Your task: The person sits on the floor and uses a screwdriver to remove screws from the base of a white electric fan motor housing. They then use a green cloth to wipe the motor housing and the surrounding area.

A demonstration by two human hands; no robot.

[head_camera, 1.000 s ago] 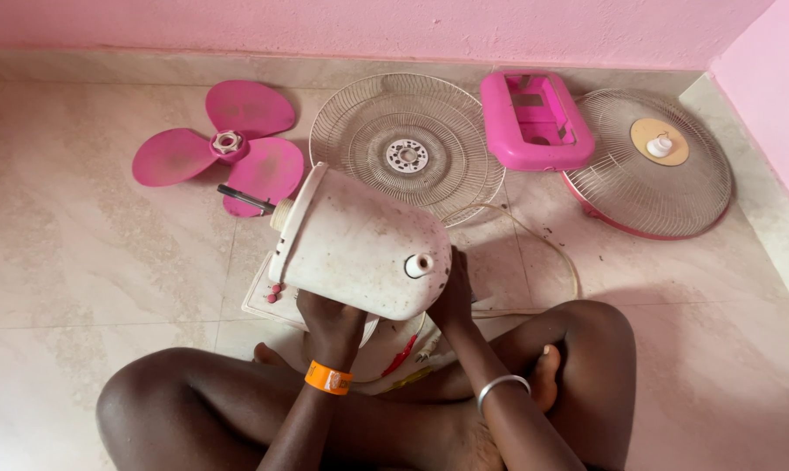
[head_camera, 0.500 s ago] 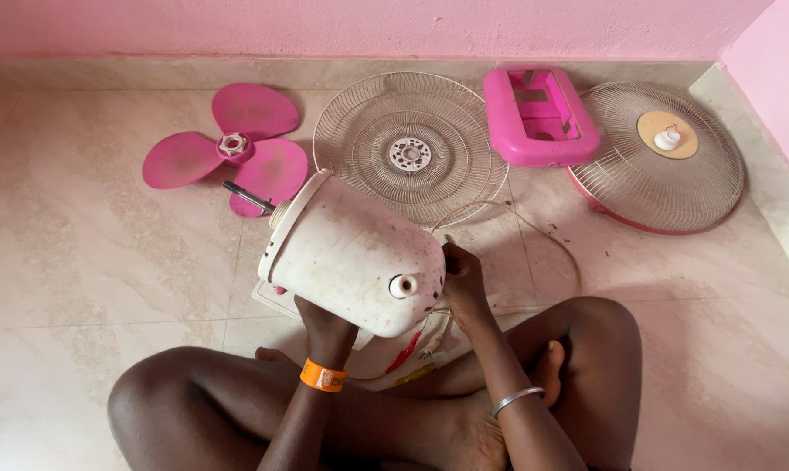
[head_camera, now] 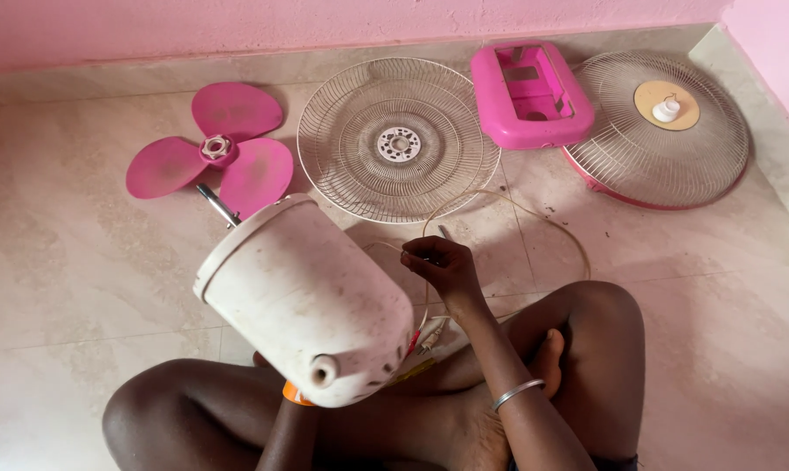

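Right hand point(head_camera: 442, 262) pinches thin cord point(head_camera: 534, 214) — left hand hidden (grip unclear) under white motor housing point(head_camera: 312, 301).

The motor housing point(head_camera: 312, 301) looks like white plastic, matt and dirty with grey smudges. A thin metal shaft point(head_camera: 217, 206) comes out of it, shiny. The blade point(head_camera: 216, 153) is pink plastic, smooth, a little dusty. The two grilles point(head_camera: 399, 139) point(head_camera: 660, 126) are thin metal wire, pale and slightly glossy. The pink cover point(head_camera: 531, 94) is glossy plastic. The floor point(head_camera: 72, 262) is smooth beige tile with a soft shine. The wall point(head_camera: 238, 22) is painted pink, matt and slightly rough. The bangle point(head_camera: 516, 394) looks like polished metal.
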